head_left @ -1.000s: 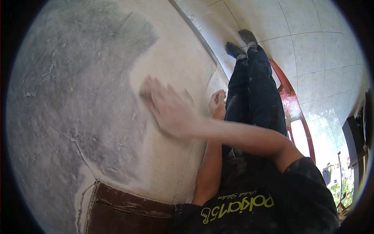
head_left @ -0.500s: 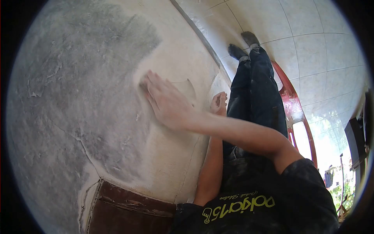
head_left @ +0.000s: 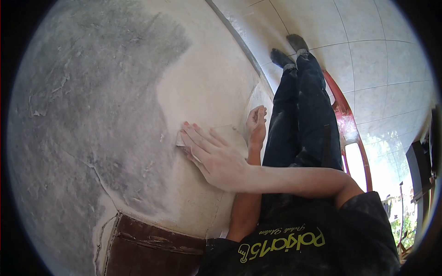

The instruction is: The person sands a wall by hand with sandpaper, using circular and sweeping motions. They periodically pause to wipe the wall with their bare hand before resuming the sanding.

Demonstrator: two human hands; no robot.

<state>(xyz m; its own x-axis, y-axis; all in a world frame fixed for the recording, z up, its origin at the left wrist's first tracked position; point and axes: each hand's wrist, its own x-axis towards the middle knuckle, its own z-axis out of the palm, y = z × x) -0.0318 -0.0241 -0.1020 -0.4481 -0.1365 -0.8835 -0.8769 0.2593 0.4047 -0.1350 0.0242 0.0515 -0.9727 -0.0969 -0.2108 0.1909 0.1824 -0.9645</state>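
My right hand lies with its fingers stretched out over a pale sheet of sandpaper, pressing it flat against the wall. One edge of the sheet shows past the fingertips and another part beside the knuckles; the palm hides the rest. Fine pale dust coats the hand and forearm. My left hand is held beside the wall near my thighs, its fingers loosely bent, with nothing visible in it. Under the right hand the wall is cream, and a rough grey patch spreads to the left.
A brown wooden frame meets the wall at the bottom, with a crack running up from its corner. My legs stretch over the tiled floor. Beside them stands a red plastic chair.
My right hand has slid down the wall with the sandpaper, toward the wooden frame. My left hand has turned a little and shifted slightly.
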